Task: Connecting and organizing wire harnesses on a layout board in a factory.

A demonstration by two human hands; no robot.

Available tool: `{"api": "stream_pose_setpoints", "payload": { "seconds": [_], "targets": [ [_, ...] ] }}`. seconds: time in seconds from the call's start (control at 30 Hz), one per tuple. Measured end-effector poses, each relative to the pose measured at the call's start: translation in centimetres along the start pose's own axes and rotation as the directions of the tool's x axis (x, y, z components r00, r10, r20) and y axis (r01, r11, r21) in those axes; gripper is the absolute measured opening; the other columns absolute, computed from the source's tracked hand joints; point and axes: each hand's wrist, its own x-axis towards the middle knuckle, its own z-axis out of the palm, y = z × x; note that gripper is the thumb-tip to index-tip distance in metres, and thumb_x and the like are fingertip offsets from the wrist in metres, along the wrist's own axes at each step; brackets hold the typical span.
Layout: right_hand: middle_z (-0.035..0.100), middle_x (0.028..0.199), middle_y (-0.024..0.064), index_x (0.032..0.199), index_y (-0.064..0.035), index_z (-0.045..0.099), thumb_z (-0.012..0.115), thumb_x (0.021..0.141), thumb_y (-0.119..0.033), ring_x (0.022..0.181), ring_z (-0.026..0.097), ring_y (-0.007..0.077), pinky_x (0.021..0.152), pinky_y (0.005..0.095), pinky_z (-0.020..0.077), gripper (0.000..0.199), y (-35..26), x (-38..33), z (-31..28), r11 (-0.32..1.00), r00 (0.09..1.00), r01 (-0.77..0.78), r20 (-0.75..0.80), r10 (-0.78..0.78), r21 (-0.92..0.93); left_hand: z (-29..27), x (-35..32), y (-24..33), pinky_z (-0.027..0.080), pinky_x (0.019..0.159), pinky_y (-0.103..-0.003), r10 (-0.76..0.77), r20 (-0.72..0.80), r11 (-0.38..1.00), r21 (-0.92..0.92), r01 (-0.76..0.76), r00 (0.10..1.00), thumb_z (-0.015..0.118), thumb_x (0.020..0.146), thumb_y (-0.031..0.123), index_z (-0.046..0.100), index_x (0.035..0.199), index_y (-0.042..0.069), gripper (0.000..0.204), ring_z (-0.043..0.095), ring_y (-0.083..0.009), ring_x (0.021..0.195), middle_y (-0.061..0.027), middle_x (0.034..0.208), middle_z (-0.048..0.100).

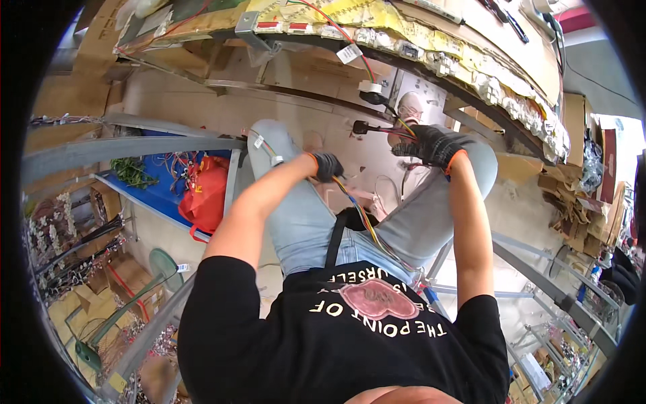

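Note:
My left hand (328, 166), in a dark knitted glove with an orange cuff, is closed over my left thigh around a bundle of coloured wires (360, 210). The bundle trails down across my lap toward my shirt hem. A white connector (276, 160) on thin wires lies by my left forearm, on the jeans. Above my right knee, my gloved right hand (434, 147) is closed on a wire harness (404, 125), its thumb pointing left. A black connector (361, 127) sticks out leftward from it. A second dark connector (373, 98) sits higher, near a white one (369, 87).
A workbench edge (431, 62) with yellow tape and a row of white connectors spans the far side. From it, a red and green wire (350, 42) with a white tag hangs down. At left, a blue tray (151, 182) holds a red bag (205, 196) and cables. Cardboard (565, 209) lies right.

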Motion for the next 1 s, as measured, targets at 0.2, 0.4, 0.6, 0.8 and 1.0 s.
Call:
{"api": "stream_pose_setpoints", "payload": {
  "seconds": [0.2, 0.4, 0.6, 0.8, 1.0],
  "targets": [
    [0.062, 0.092, 0.0191, 0.107, -0.0075, 0.054, 0.056, 0.082, -0.045, 0.083, 0.059, 0.0344, 0.072, 0.0391, 0.0445, 0.046, 2.1, 0.1, 1.1, 0.996, 0.974, 0.046, -0.226, -0.026, 0.08, -11.4, -11.7, 4.3, 0.046, 0.061, -0.039, -0.141, -0.182, 0.946, 0.264, 0.186, 0.973, 0.059, 0.068, 0.018, 0.061, 0.079, 0.013, 0.013, 0.061, -0.0293, 0.07, -0.0106, 0.07, 0.062],
    [0.059, 0.076, 0.0186, 0.098, -0.0032, 0.059, 0.05, 0.089, -0.035, 0.07, 0.055, 0.0259, 0.065, 0.0357, 0.0422, 0.034, 0.8, 1.6, 2.1, 0.923, 0.879, 0.385, -0.315, -0.358, 0.026, -16.6, -22.1, 17.9, 0.045, 0.067, -0.036, -0.297, 0.161, 0.901, -0.28, 0.332, 0.941, 0.064, 0.068, 0.033, 0.06, 0.087, 0.007, 0.032, 0.059, -0.0298, 0.077, -0.0172, 0.074, 0.059],
    [0.061, 0.091, 0.0123, 0.11, -0.0039, 0.056, 0.056, 0.086, -0.024, 0.08, 0.06, 0.026, 0.073, 0.0326, 0.047, 0.031, -3.7, 0.5, 2.1, 0.689, 0.51, 0.716, -0.591, -0.625, -0.111, 1.3, -23.3, 13.8, 0.042, 0.091, -0.034, 0.279, 0.178, 0.597, 0.738, -0.315, 0.944, 0.048, 0.088, 0.027, 0.048, 0.119, 0.007, 0.037, 0.053, -0.0249, 0.104, -0.0145, 0.116, 0.051],
    [0.061, 0.081, 0.0122, 0.106, -0.0102, 0.057, 0.061, 0.078, -0.017, 0.072, 0.06, 0.027, 0.064, 0.0383, 0.0464, 0.029, -14.9, -8.6, 2.3, 0.766, 0.594, 0.643, -0.636, -0.492, 0.008, -5.6, -13.2, 16.5, 0.034, 0.1, -0.041, -0.678, -0.399, -0.735, 0.349, -0.581, 0.618, 0.043, 0.088, 0.039, 0.012, 0.139, 0.02, 0.062, 0.039, -0.0273, 0.12, -0.0159, 0.136, 0.032],
    [0.058, 0.067, 0.0047, 0.091, -0.0146, 0.059, 0.06, 0.068, -0.013, 0.054, 0.054, 0.0244, 0.048, 0.037, 0.0417, 0.023, -16.2, -6.1, 10.8, 0.59, 0.405, 0.756, -0.504, -0.763, -0.285, -14.6, -16.0, 19.4, 0.053, 0.064, -0.044, -0.753, -0.334, -0.384, -0.477, -0.79, 0.568, 0.04, 0.085, 0.056, 0.031, 0.131, 0.026, 0.055, 0.062, -0.0297, 0.084, -0.0085, 0.104, 0.057]
  ]
}}
